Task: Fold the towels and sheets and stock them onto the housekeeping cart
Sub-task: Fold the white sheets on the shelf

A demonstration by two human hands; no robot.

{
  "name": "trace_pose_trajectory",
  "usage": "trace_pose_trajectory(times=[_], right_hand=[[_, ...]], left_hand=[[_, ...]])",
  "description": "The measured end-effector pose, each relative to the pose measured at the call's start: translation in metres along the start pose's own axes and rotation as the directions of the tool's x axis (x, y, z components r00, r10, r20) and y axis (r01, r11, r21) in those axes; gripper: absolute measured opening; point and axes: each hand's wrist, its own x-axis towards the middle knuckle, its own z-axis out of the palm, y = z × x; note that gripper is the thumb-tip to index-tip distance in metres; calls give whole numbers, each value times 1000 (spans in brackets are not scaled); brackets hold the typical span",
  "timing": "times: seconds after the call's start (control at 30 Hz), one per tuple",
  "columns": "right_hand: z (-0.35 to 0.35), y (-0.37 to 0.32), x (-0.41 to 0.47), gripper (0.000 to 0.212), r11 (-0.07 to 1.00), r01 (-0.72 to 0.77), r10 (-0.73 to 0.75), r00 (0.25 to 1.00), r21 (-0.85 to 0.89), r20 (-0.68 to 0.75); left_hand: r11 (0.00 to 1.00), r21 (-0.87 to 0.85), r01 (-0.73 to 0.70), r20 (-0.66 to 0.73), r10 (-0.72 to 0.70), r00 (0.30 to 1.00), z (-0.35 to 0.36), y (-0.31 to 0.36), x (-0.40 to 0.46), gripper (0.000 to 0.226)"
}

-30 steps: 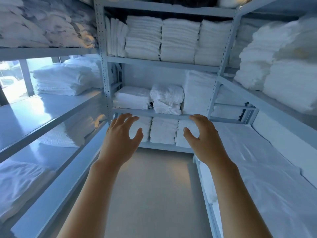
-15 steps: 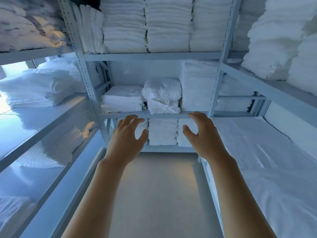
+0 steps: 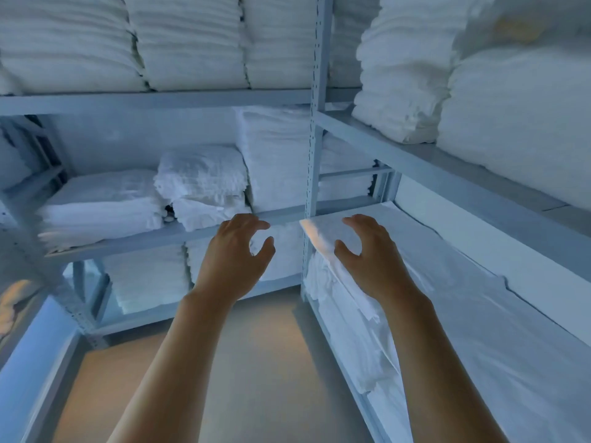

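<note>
**Barely begun: both hands empty, no linen picked, no cart in sight**

At 9 o'clock, on the middle shelf (image 3: pixel 134 239) of the back rack: a flat folded stack (image 3: pixel 102 203), already squared. Just right of it, touching, a crumpled pile (image 3: pixel 201 183) of textured white cloth, loosely heaped and looking unfolded, so probably work still to do. Further right on the same shelf, against the upright post (image 3: pixel 315 123), a tall neat stack (image 3: pixel 275 155). At 12 o'clock, on the shelf above, three full columns of folded towels (image 3: pixel 188 43), tidy and untouched.

At centre, the left hand (image 3: pixel 235 257): raised in the air, fingers spread and curved, thumb apart, holding nothing, hovering before the edge of the middle shelf, below and right of the crumpled pile. Just right of centre, the right hand (image 3: pixel 372 257): likewise spread and clawed, gripping nothing, poised over the near corner of the flat sheets (image 3: pixel 479 314) laid along the lower side shelf at 3 to 5 o'clock; contact with the sheet not clear. At 1 to 2 o'clock, bulky folded bundles (image 3: pixel 406 75) on the upper side shelf.

Judged from this: nothing folded in hand, nothing carried, nothing stocked. Left to do: take a piece, fold it, find the cart, load it.
</note>
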Motion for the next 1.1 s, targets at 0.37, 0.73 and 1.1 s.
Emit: trace_pose_trajectory(times=[0.37,0.73,1.1], right_hand=[[53,29,107,52,949,-289,277,955,-126,-104],[107,57,147,47,828,-537,513,841,-160,-170],[157,147,167,46,731,-673,658,739,-114,-146]], left_hand=[[954,-214,-212,149,246,958,88,-68,174,27],[885,-392,-250,343,393,853,180,-111,257,23],[866,-395,-306,518,485,704,296,-117,287,24]])
